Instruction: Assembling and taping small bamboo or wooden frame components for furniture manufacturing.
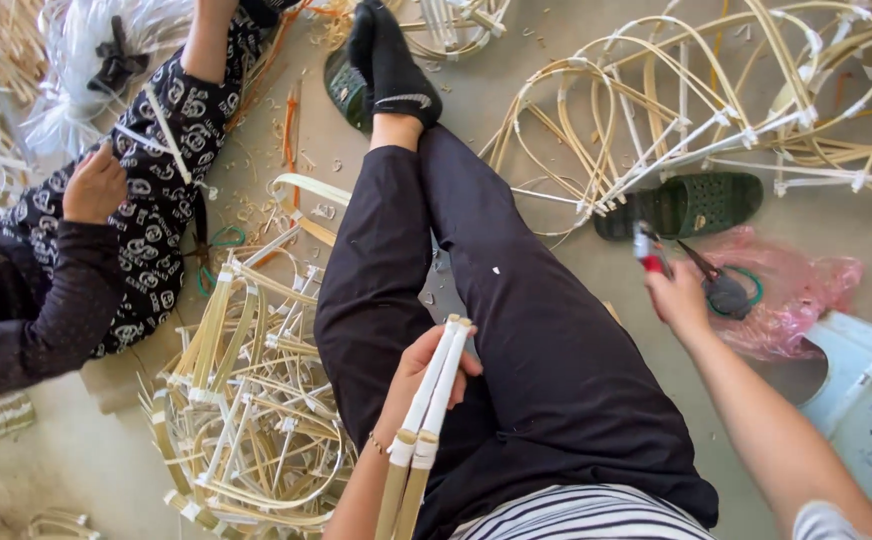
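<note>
While the left hand (424,372) keeps its fingers clamped around two white-wrapped bamboo strips (426,420) over the lap, right hand (678,295) out to the side, fingers closed on red-handled pliers (648,248), near scissors (721,285) on pink bag (801,290), co-worker's hand (94,185) apart.

bamboo strips (434,385): matt, white-taped | pliers (648,250): metal, red plastic handle | bag (801,290): glossy pink plastic

Two dark green perforated rubber sandals: one (684,204) at two o'clock, one (344,90) at eleven. One crumpled pink plastic bag (796,285) at three o'clock.
</note>
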